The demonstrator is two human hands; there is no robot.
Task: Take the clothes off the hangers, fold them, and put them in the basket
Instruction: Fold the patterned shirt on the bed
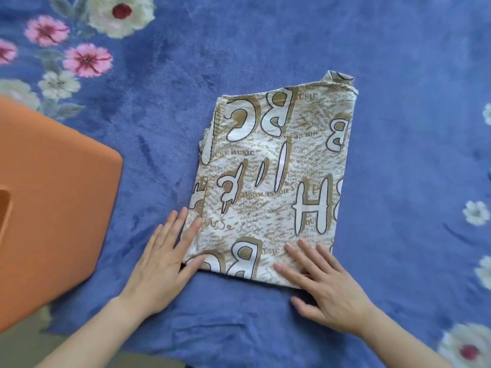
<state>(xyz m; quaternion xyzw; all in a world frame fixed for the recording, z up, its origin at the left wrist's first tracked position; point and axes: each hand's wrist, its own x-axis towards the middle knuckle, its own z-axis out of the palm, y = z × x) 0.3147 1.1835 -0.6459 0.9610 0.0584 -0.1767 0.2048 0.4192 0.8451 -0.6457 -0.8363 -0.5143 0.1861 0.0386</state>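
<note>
Garment (271, 181) lay folded into a tall rectangle on the blue floral blanket (398, 155), straight ahead of the person, with no hanger in view. Its long axis ran away from the person, with the far end leaning a little right. The near short edge faced the hands, and a collar-like bit poked out at the far right corner.

- Left hand (162, 264): flat, fingers straight, holding nothing. It rested at the near-left corner with its fingertips over the cloth edge.
- Right hand (326, 285): flat, fingers spread, holding nothing. It pressed on the near-right corner.
- Both hands sat at the same short edge, so the whole length of the garment lay beyond the fingertips, along the way they pointed.

Orange basket (53, 208) stood to the left, apart from the garment with bare blanket between them. The left hand was the nearer one to it.

My read: folding was nearly done. The next move was probably one more fold, taking the near edge up along the long axis to the far edge. After that the carry would go left, across the long axis, with the left hand leading. The layers at the left edge looked loose and could splay on the lift.
</note>
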